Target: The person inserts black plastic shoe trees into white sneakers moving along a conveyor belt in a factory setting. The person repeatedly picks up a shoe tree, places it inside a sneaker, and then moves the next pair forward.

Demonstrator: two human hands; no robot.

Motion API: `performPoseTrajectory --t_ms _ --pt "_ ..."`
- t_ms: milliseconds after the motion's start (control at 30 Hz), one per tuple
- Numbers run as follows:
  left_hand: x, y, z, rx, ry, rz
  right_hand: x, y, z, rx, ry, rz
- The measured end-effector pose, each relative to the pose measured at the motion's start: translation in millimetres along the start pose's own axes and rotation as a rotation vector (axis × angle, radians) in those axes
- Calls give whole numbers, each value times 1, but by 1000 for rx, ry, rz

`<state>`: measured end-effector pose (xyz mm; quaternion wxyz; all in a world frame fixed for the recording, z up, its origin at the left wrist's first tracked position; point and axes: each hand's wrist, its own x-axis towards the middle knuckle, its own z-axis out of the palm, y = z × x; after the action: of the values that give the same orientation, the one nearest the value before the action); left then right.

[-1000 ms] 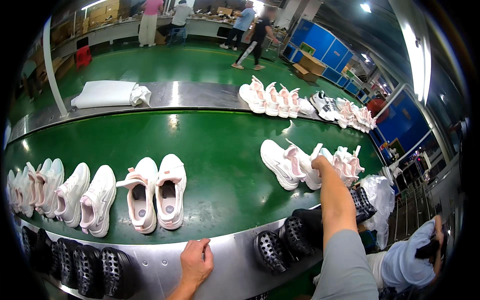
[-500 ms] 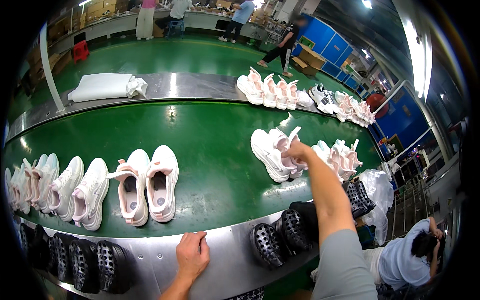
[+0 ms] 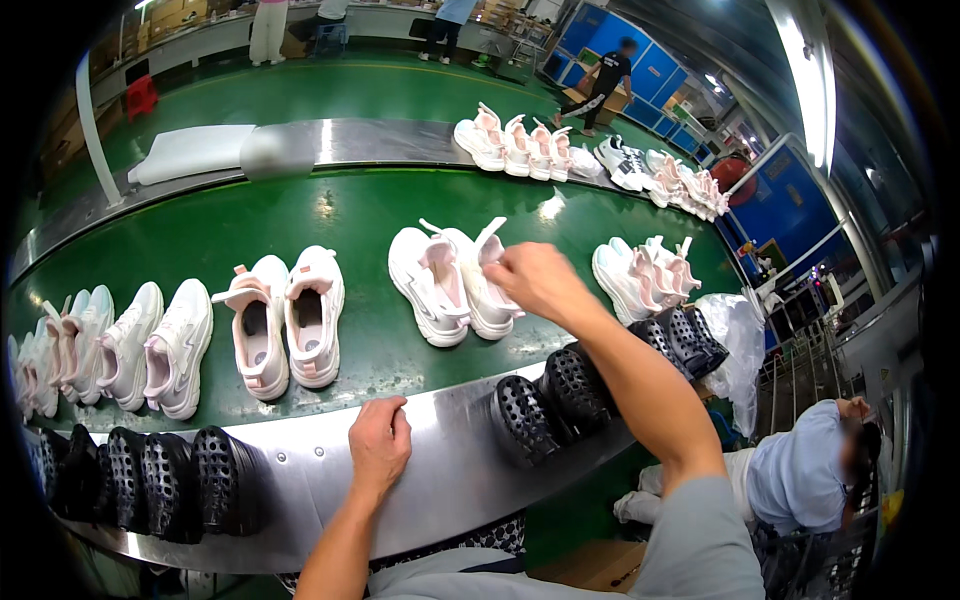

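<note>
On the green belt stands a pair of white sneakers with pink lining, the left sneaker point(image 3: 428, 285) and the right sneaker point(image 3: 482, 290) side by side, their tongues sticking up. My right hand point(image 3: 540, 280) is closed at the collar of the right sneaker; its fingertips are partly hidden there. Curled on the metal ledge, my left hand point(image 3: 380, 437) is closed with nothing showing in it. Left of the held pair sits another pair, an open sneaker point(image 3: 258, 330) and its mate point(image 3: 314, 320), insoles visible.
More white sneakers point(image 3: 180, 350) line the belt's left end, others point(image 3: 645, 280) its right. Black perforated shoe moulds point(image 3: 525, 420) stand along the metal ledge point(image 3: 330, 490). Sneakers point(image 3: 515, 145) and white wrapping point(image 3: 190, 155) lie on the far rail. A person point(image 3: 800, 470) sits at right.
My right hand has brought the pair of sneakers leftward along the belt, nearer the middle. My left hand stays on the ledge. The view has shifted slightly.
</note>
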<state>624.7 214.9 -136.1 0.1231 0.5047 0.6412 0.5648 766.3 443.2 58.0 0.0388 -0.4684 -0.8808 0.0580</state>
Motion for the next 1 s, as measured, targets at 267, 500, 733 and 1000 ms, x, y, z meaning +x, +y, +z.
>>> performPoseTrajectory --t_ms 267,500,733,1000 --pt "-2 -6 8 -93 10 -88 -200 23 -31 -359 204 85" --pt "12 37 14 -120 -56 -45 -233 34 -7 -355 215 123" --pt "48 109 46 -1339 -630 -417 -222 -7 -50 396 157 103" --pt "84 101 62 -1378 -522 -492 -162 18 -21 365 -24 -21"
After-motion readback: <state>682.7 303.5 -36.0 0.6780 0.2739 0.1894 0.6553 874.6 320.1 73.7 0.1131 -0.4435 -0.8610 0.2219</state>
